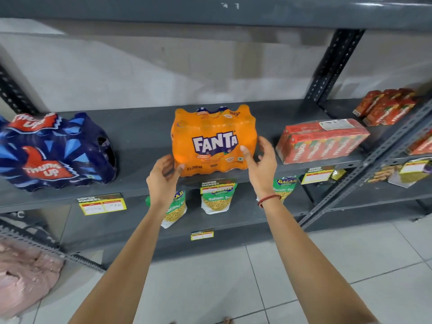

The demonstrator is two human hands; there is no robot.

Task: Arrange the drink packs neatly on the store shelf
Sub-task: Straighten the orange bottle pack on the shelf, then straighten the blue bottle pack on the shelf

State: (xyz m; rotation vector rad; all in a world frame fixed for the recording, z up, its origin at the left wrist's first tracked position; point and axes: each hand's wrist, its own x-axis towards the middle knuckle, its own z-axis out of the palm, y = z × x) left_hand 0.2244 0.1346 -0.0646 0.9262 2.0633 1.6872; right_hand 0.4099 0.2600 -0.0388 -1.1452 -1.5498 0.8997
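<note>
On the grey store shelf (145, 134) the Fanta pack (212, 141) stood upright near the front edge, left hand (163, 178) and right hand (260, 164) each clasping a lower corner; Thums Up pack (53, 150) lay tilted to its left, red carton pack (320, 140) skewed at right, both apparently left to straighten.

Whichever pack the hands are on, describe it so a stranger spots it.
On the grey metal shelf three drink packs sit in a row. The middle one, between the left hand and right hand, is the Fanta pack. It alone is orange, flanked by blue and red.
</note>
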